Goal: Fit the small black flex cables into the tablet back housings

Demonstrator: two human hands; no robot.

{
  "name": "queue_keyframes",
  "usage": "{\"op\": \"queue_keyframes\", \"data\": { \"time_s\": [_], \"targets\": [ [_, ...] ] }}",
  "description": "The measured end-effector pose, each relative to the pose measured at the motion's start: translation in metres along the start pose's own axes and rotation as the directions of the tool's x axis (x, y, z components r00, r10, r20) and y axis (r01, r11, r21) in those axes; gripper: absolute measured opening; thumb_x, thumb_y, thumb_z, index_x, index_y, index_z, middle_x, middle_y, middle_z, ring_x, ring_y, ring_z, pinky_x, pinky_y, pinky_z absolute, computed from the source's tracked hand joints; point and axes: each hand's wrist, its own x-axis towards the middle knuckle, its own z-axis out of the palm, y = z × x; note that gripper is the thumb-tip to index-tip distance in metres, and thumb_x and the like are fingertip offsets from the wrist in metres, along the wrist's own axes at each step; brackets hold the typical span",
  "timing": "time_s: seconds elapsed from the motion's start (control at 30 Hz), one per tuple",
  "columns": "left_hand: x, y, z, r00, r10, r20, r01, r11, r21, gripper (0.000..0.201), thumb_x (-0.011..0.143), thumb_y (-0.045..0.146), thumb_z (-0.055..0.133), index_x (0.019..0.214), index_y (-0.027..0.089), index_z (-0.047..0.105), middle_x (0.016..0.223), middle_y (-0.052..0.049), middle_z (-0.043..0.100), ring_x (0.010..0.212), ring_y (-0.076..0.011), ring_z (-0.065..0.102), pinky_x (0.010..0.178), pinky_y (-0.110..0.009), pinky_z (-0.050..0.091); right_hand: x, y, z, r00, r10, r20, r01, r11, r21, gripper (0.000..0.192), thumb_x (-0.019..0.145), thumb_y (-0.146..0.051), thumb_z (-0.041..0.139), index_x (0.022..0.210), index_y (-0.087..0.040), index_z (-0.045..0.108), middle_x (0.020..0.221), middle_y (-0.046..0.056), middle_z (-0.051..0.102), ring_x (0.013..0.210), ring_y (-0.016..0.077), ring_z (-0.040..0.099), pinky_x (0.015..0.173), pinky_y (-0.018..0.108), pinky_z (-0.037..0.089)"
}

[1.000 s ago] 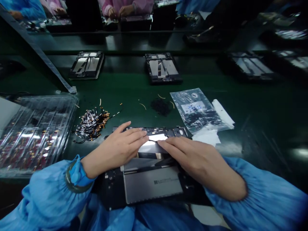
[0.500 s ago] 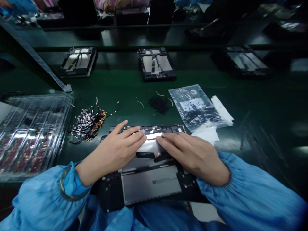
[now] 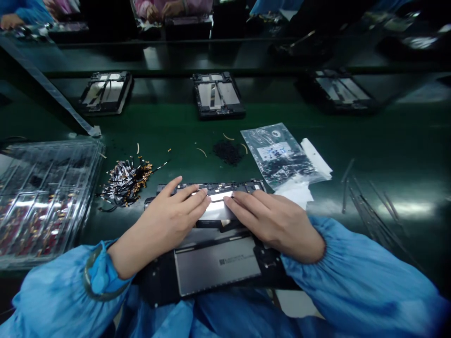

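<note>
An opened black tablet chassis (image 3: 214, 263) with silver battery panels lies at the near edge of the green bench. My left hand (image 3: 165, 223) rests flat on its upper left part, fingers pointing right. My right hand (image 3: 271, 218) lies on its upper right part, fingers pointing left. The fingertips of both hands nearly meet over a thin black cable on the silver panel (image 3: 216, 211) and press down on it. Neither hand grips anything that I can see.
A pile of small flex cables (image 3: 125, 180) lies left of the chassis, beside a clear plastic tray (image 3: 42, 188). A plastic bag of parts (image 3: 278, 157) and white paper (image 3: 317, 157) lie to the right. Three other chassis (image 3: 216, 94) sit further back. Other people's hands (image 3: 162, 9) work at the far side.
Both hands stay pressed on the chassis; my right fingertips have slid a little left toward the left hand. The view has shifted slightly.
</note>
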Motion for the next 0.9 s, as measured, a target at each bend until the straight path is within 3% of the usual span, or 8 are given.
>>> {"op": "queue_keyframes", "data": {
  "time_s": [0.27,0.37,0.43,0.5,0.63,0.77,0.83,0.9],
  "targets": [
    [0.000,0.007,0.001,1.000,-0.003,0.009,0.003,0.999,0.053,0.032,0.088,0.009,0.043,0.117,0.011,0.057,0.122,-0.012,0.063,0.115,-0.0288,0.057,0.101,-0.052,0.040,-0.006,0.014,0.004,0.994,-0.103,-0.035,0.104,0.994,0.028,0.028,0.090,-0.004,0.042,0.103,-0.008,0.066,0.101,0.009,0.070,0.073,0.0189,0.056,0.053,0.030,0.042],
    [-0.004,0.002,0.006,0.999,-0.041,-0.031,0.040,0.999,-0.029,0.031,0.089,0.009,0.045,0.117,0.014,0.056,0.122,-0.010,0.063,0.116,-0.0260,0.056,0.102,-0.050,0.039,-0.016,0.015,0.003,1.000,-0.009,-0.022,0.011,0.992,0.127,0.031,0.089,-0.002,0.039,0.105,-0.008,0.065,0.106,0.012,0.068,0.079,0.0202,0.060,0.061,0.032,0.050],
    [-0.005,-0.002,0.007,0.996,-0.073,-0.052,0.065,0.988,-0.143,0.027,0.091,0.011,0.044,0.114,0.017,0.057,0.120,-0.008,0.063,0.114,-0.0219,0.056,0.102,-0.045,0.041,-0.026,0.013,0.000,0.986,0.159,-0.059,-0.135,0.945,0.299,0.032,0.088,-0.003,0.040,0.107,-0.013,0.063,0.111,0.012,0.066,0.089,0.0200,0.063,0.071,0.033,0.054],
    [-0.003,-0.003,0.008,0.986,-0.158,-0.058,0.138,0.955,-0.264,0.025,0.094,0.016,0.042,0.115,0.017,0.055,0.116,-0.007,0.063,0.110,-0.0185,0.058,0.096,-0.037,0.045,-0.036,0.010,-0.003,0.913,0.399,-0.086,-0.323,0.836,0.443,0.029,0.089,-0.007,0.045,0.109,-0.018,0.062,0.110,0.010,0.066,0.095,0.0194,0.064,0.079,0.032,0.054],
    [0.007,-0.003,0.015,0.945,-0.326,-0.015,0.313,0.917,-0.248,0.030,0.096,0.032,0.041,0.113,0.011,0.054,0.100,-0.010,0.060,0.095,-0.0218,0.058,0.082,-0.036,0.050,-0.054,0.004,-0.005,0.655,0.753,0.059,-0.708,0.585,0.396,0.020,0.090,-0.028,0.051,0.103,-0.020,0.064,0.093,0.008,0.070,0.081,0.0217,0.067,0.071,0.033,0.053],
    [0.015,-0.014,0.010,0.934,-0.356,0.029,0.355,0.917,-0.181,0.031,0.097,0.034,0.037,0.094,0.014,0.060,0.089,-0.007,0.060,0.082,-0.0199,0.059,0.072,-0.032,0.050,-0.065,0.000,0.000,0.516,0.760,0.396,-0.828,0.323,0.459,0.041,0.088,-0.054,0.043,0.075,-0.020,0.063,0.068,0.005,0.067,0.062,0.0211,0.064,0.055,0.030,0.050],
    [0.014,-0.025,-0.004,0.870,-0.493,-0.007,0.475,0.842,-0.254,0.029,0.095,0.038,0.042,0.091,0.016,0.062,0.086,-0.005,0.062,0.077,-0.0176,0.060,0.064,-0.028,0.049,-0.068,-0.003,0.000,0.441,0.738,0.510,-0.843,0.146,0.518,0.050,0.083,-0.064,0.043,0.062,-0.021,0.055,0.055,0.002,0.059,0.052,0.0176,0.057,0.047,0.027,0.045],
    [0.010,-0.038,-0.022,0.759,-0.651,0.027,0.607,0.691,-0.393,0.032,0.091,0.044,0.047,0.083,0.017,0.061,0.073,-0.001,0.062,0.065,-0.0146,0.059,0.055,-0.024,0.046,-0.069,-0.006,-0.003,0.391,0.700,0.597,-0.820,-0.029,0.572,0.055,0.078,-0.071,0.045,0.055,-0.021,0.047,0.045,-0.001,0.047,0.042,0.0133,0.046,0.039,0.024,0.037]
  ]
}}
